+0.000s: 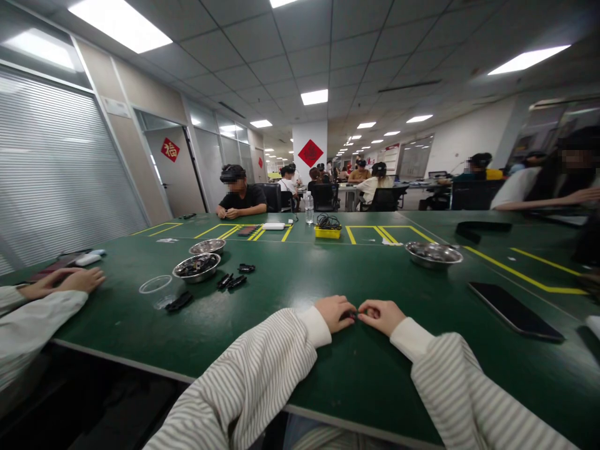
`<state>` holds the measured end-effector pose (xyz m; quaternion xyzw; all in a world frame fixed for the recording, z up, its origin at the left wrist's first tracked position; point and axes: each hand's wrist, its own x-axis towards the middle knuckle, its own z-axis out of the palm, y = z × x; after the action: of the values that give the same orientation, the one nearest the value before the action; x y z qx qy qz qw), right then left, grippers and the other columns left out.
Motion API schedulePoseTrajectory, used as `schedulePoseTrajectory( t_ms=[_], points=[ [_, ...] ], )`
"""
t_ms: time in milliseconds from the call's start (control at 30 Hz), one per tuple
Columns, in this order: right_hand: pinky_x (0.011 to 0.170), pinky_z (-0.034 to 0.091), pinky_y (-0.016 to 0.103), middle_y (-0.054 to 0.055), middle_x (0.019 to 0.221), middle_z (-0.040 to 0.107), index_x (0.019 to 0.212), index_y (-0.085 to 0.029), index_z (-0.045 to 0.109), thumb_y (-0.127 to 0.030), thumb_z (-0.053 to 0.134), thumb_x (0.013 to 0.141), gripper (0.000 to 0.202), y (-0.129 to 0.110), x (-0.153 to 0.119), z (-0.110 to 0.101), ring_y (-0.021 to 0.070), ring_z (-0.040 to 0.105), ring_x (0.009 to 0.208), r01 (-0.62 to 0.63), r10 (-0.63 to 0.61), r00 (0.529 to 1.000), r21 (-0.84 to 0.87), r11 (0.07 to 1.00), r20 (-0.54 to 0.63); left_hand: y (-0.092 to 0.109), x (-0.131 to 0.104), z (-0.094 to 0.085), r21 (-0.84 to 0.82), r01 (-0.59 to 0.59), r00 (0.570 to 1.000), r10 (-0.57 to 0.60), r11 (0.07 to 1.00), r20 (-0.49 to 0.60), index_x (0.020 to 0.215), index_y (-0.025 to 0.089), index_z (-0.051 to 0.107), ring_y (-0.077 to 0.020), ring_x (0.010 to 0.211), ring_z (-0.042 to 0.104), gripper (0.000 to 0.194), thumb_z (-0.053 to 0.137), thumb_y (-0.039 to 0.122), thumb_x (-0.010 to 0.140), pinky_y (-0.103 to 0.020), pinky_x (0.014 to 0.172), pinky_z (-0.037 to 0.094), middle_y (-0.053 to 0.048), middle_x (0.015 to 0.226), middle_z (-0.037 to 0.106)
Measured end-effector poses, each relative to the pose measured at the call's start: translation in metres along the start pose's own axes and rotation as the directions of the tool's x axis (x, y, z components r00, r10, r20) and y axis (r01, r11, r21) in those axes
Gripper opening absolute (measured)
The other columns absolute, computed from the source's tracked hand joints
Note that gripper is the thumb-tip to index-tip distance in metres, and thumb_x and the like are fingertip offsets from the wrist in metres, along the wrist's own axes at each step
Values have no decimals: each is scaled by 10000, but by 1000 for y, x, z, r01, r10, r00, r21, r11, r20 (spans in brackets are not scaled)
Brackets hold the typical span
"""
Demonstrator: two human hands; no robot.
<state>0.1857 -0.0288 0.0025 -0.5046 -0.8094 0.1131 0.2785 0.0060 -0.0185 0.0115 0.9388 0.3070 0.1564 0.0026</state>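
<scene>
Both my hands rest close together near the front of the green table (281,281). My left hand (336,314) is closed, its fingers curled around a small dark piece that is mostly hidden. Just to its right, my right hand (382,316) has its thumb and forefinger brought together at the same spot; whether anything is between them is too small to tell. The fingertips of both hands almost touch. A steel bowl (434,255) stands beyond my right hand, and a black phone (515,310) lies to the right of it.
Left of centre are two steel bowls (197,267), one holding black parts, with loose black clips (237,282) and a clear lid (156,284) nearby. A yellow box (327,232) with cables and a bottle (309,207) stand farther back. Another person's hands (70,281) rest at far left.
</scene>
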Motion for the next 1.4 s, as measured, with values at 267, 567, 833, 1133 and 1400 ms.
schedulePoseTrajectory(
  t_ms=[267, 567, 833, 1133, 1400],
  points=[
    [440, 359, 181, -7, 505, 552, 703, -162, 627, -252, 479, 628, 189, 4, 0, 1, 74, 444, 422, 29, -29, 998, 13, 1000, 57, -4, -1, 2, -25, 50, 998, -51, 998, -21, 852, 215, 533, -121, 766, 472, 212, 443, 363, 730, -218, 657, 382, -9, 827, 494],
    [463, 378, 193, 11, 558, 575, 694, -174, 645, -336, 554, 613, 203, 2, 1, 1, 84, 468, 459, 30, -30, 999, 23, 999, 28, 3, 0, 5, -65, 118, 993, -119, 991, -15, 858, 208, 532, -131, 781, 476, 235, 425, 382, 740, -232, 663, 384, -11, 825, 498],
    [494, 415, 203, 15, 601, 610, 719, -190, 655, -303, 543, 622, 186, 0, 1, -1, 99, 516, 493, 26, -26, 1000, 33, 999, 13, 4, 1, 3, -121, 134, 990, -137, 984, -15, 874, 207, 538, -113, 758, 493, 206, 450, 332, 737, -213, 661, 388, -9, 831, 492],
    [574, 480, 221, 50, 701, 658, 807, -143, 641, -263, 540, 624, 241, -3, 1, -1, 141, 596, 601, -86, 93, 996, 224, 971, -18, 5, 0, -4, -140, 158, 983, -169, 977, -75, 859, 204, 536, -94, 690, 502, 197, 457, 325, 726, -197, 611, 385, 4, 809, 518],
    [527, 489, 225, 36, 682, 657, 777, -177, 655, -252, 545, 618, 207, -7, -1, -4, 136, 591, 553, -18, 37, 992, 159, 987, -118, 6, -1, -3, -149, 173, 969, -195, 974, -150, 842, 194, 526, -89, 676, 497, 176, 458, 299, 718, -194, 606, 378, 10, 774, 529]
  ],
)
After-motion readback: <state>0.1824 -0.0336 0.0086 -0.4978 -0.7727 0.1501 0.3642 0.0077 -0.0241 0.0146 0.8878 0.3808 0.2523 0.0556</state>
